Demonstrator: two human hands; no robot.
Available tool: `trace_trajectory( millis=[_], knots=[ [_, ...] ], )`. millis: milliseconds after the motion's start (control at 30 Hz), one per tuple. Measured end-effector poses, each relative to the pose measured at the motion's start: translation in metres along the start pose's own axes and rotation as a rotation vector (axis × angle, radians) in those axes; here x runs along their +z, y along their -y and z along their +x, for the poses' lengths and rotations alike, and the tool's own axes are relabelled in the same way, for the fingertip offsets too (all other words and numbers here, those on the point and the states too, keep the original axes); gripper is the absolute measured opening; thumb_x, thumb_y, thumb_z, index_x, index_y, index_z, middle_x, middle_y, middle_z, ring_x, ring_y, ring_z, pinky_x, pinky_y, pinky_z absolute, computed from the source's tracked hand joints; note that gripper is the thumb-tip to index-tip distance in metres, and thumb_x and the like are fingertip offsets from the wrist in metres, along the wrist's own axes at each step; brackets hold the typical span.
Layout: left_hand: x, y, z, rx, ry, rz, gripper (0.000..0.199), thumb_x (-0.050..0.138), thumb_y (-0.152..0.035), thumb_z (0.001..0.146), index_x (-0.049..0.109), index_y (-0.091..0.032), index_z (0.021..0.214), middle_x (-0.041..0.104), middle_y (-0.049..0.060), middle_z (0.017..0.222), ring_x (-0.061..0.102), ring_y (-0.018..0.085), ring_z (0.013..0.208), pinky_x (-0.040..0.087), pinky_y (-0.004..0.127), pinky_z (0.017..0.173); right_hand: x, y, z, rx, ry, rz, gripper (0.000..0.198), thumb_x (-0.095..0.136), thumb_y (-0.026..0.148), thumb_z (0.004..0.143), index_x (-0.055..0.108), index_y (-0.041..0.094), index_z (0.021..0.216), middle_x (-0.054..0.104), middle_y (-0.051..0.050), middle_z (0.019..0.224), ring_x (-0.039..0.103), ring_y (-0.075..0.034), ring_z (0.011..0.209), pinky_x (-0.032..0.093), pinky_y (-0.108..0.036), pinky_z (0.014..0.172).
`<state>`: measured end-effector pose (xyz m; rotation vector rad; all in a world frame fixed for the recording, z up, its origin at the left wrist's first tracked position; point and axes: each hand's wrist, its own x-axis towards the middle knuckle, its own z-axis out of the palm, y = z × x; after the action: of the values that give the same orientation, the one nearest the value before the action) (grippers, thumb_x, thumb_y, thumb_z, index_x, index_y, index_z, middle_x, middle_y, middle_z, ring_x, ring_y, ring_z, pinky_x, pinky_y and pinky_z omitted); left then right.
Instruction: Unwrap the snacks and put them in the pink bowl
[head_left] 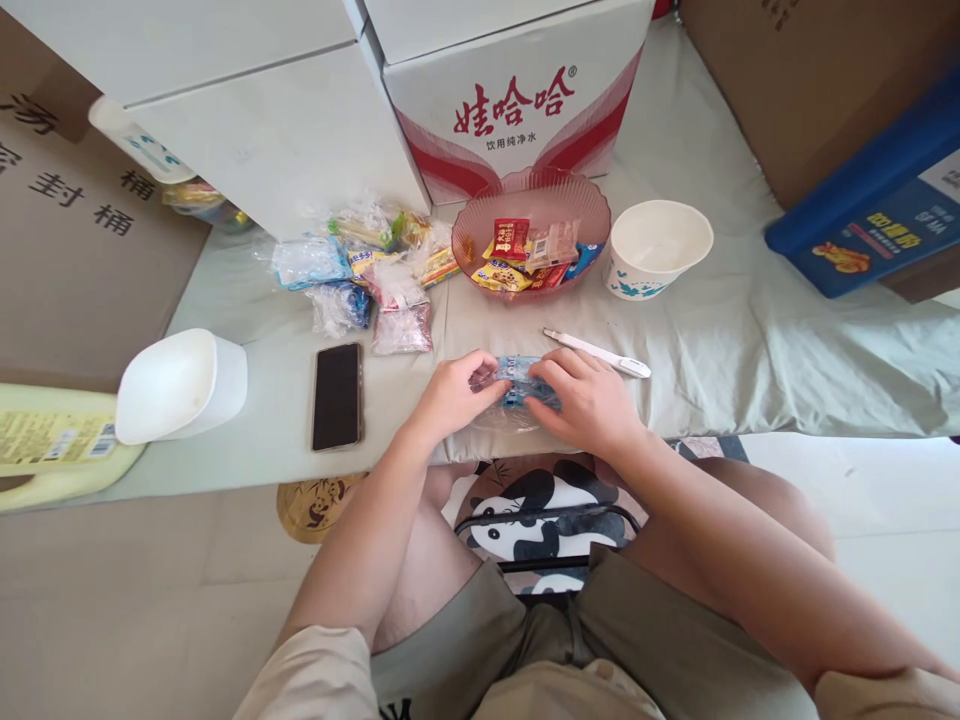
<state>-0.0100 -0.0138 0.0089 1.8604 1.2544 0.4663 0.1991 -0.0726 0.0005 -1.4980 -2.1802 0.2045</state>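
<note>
Pinching hands: left hand (459,392) and right hand (585,398) clamped on opposite ends of a blue-and-clear crinkled plastic packet (516,378);
Packet: at the near edge of the grey cloth-covered bench (750,380);
Slim white knife-like tool (613,358): beyond the right hand;
Pink ribbed translucent bowl (551,190): farther back.

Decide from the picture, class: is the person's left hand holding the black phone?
No, the left hand is on the clear-and-blue packet, while the black phone lies apart on the cloth.
</note>
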Motion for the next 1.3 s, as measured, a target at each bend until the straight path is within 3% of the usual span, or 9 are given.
trace_trajectory(
  millis=[167, 367, 500, 633, 767, 900, 1000, 1133, 1300],
  knots=[
    [0.001, 0.001, 0.004, -0.035, 0.08, -0.095, 0.033, 0.068, -0.04, 0.075, 0.061, -0.018, 0.098, 0.065, -0.001, 0.084, 0.06, 0.013, 0.072, 0.049, 0.025, 0.069, 0.004, -0.001, 0.0, 0.047, 0.108, -0.027, 0.047, 0.067, 0.04, 0.081, 0.059, 0.021, 0.123, 0.064, -0.011, 0.122, 0.057, -0.031, 0.11, 0.043, -0.041, 0.091],
    [-0.011, 0.001, 0.0, -0.008, -0.022, 0.259, 0.046, 0.069, -0.039, 0.075, 0.061, -0.02, 0.117, 0.066, 0.008, 0.118, 0.062, 0.025, 0.107, 0.047, 0.037, 0.097, 0.003, -0.004, 0.003, 0.098, 0.143, -0.035, 0.045, 0.063, 0.03, 0.08, 0.06, 0.02, 0.124, 0.065, -0.011, 0.124, 0.057, -0.032, 0.113, 0.044, -0.041, 0.093],
    [-0.01, -0.003, -0.005, -0.064, 0.072, 0.348, 0.031, 0.068, -0.043, 0.075, 0.065, -0.018, 0.092, 0.065, 0.006, 0.097, 0.062, 0.024, 0.09, 0.049, 0.037, 0.086, 0.002, -0.004, 0.005, 0.098, 0.121, -0.014, 0.042, 0.061, 0.031, 0.082, 0.061, 0.02, 0.122, 0.065, -0.011, 0.124, 0.058, -0.031, 0.113, 0.045, -0.041, 0.093],
    [-0.002, -0.012, -0.006, -0.07, 0.107, 0.012, 0.022, 0.062, -0.039, 0.077, 0.057, -0.018, 0.08, 0.058, 0.001, 0.082, 0.057, 0.016, 0.075, 0.048, 0.03, 0.073, 0.0, -0.005, 0.004, 0.125, 0.091, 0.058, 0.039, 0.055, 0.031, 0.086, 0.06, 0.02, 0.122, 0.067, -0.011, 0.119, 0.063, -0.028, 0.106, 0.048, -0.038, 0.089],
    [0.009, -0.024, -0.005, -0.155, 0.008, -0.548, 0.039, 0.074, -0.039, 0.066, 0.045, -0.021, 0.084, 0.058, -0.002, 0.077, 0.058, 0.013, 0.069, 0.044, 0.023, 0.059, 0.003, -0.005, 0.002, 0.137, 0.046, 0.195, 0.043, 0.054, 0.031, 0.087, 0.054, 0.018, 0.128, 0.063, -0.015, 0.126, 0.063, -0.03, 0.107, 0.051, -0.04, 0.086],
    [0.015, -0.035, -0.001, -0.191, 0.069, -0.829, 0.051, 0.079, -0.034, 0.058, 0.037, -0.024, 0.085, 0.058, -0.003, 0.07, 0.057, 0.012, 0.062, 0.028, 0.019, 0.047, 0.009, -0.009, 0.002, 0.182, -0.047, 0.368, 0.058, 0.06, 0.038, 0.084, 0.045, 0.017, 0.137, 0.057, -0.019, 0.135, 0.058, -0.033, 0.12, 0.049, -0.046, 0.096],
    [0.016, -0.04, 0.003, -0.189, 0.107, -0.923, 0.046, 0.074, -0.028, 0.057, 0.043, -0.024, 0.09, 0.056, -0.004, 0.069, 0.053, 0.009, 0.057, 0.026, 0.019, 0.046, 0.009, -0.013, 0.004, 0.251, -0.073, 0.519, 0.063, 0.065, 0.04, 0.081, 0.045, 0.017, 0.136, 0.06, -0.018, 0.129, 0.059, -0.032, 0.117, 0.048, -0.048, 0.098],
    [0.017, -0.035, 0.012, -0.274, -0.029, -0.857, 0.033, 0.063, -0.022, 0.063, 0.049, -0.023, 0.092, 0.058, -0.004, 0.07, 0.041, 0.005, 0.047, 0.022, 0.019, 0.044, 0.004, -0.015, 0.007, 0.338, 0.024, 0.745, 0.061, 0.07, 0.048, 0.079, 0.05, 0.019, 0.128, 0.065, -0.014, 0.12, 0.065, -0.028, 0.103, 0.055, -0.041, 0.083],
    [0.016, -0.023, 0.014, -0.287, -0.025, -0.678, 0.007, 0.059, -0.023, 0.076, 0.058, -0.019, 0.082, 0.059, -0.001, 0.067, 0.053, 0.009, 0.059, 0.033, 0.019, 0.05, 0.006, -0.01, 0.01, 0.317, 0.056, 0.75, 0.052, 0.067, 0.048, 0.081, 0.055, 0.019, 0.122, 0.065, -0.013, 0.12, 0.065, -0.027, 0.104, 0.056, -0.039, 0.081]
  ],
)
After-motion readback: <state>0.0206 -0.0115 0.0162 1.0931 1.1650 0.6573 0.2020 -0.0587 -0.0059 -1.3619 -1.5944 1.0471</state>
